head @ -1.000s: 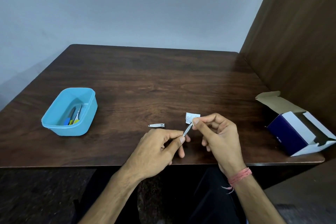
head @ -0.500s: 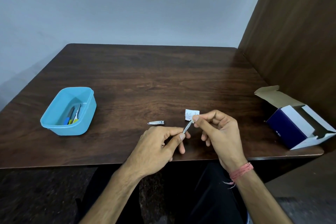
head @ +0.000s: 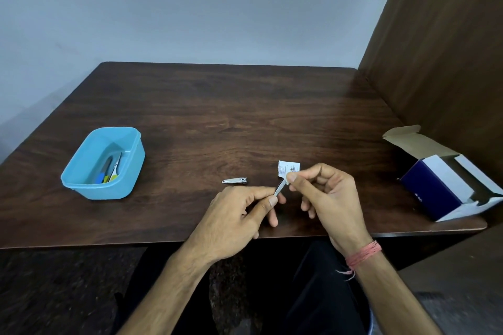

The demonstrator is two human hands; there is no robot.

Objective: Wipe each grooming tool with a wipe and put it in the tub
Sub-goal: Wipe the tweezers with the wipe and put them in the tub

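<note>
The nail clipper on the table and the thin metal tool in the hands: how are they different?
The nail clipper lies flat on the table, untouched; the thin metal tool is held above it, tilted. The left hand pinches the tool's lower end, while the right hand presses a wipe to its tip. The clipper looks broader. Both are silvery metal and outside the tub.

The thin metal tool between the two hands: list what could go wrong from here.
1. The left hand pinches the thin metal tool only at one end, near the table edge; a slip could drop it into the lap.
2. The right hand pinches a small wipe; it may miss part of the tool.
3. The nail clipper lies unwiped and could be overlooked before reaching the blue tub.
</note>
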